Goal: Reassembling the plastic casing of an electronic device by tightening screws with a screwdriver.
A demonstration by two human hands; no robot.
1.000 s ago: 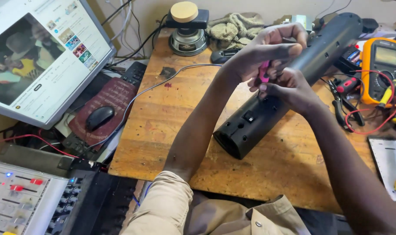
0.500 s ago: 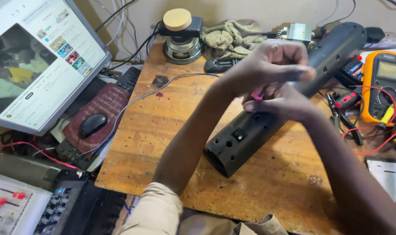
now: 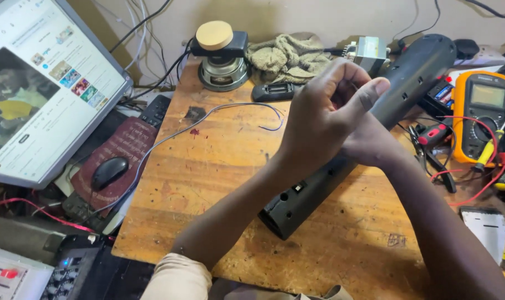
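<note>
A long black plastic speaker housing (image 3: 341, 178) is laid diagonally across the worn wooden board tabletop (image 3: 208, 183), its open end toward the near edge and its rounded end at the far right. Over its middle the two hands are crossed. The left hand (image 3: 325, 119) is raised above the housing with fingers curled and thumb stretched out — whether anything is pinched inside it cannot be told. The right hand (image 3: 369, 144) is tucked beneath the left, against the housing; its fingers are hidden, so its grip cannot be told either.

To the near left a black computer mouse (image 3: 109, 171) is seen on a dark red pad, just below a lit monitor (image 3: 41, 94). Right of the housing an orange multimeter (image 3: 480, 114) is set among red leads. Farther back — near the wall — a loose loudspeaker driver with a round wooden cap (image 3: 219, 55) stands beside a crumpled olive cloth (image 3: 286, 55).
</note>
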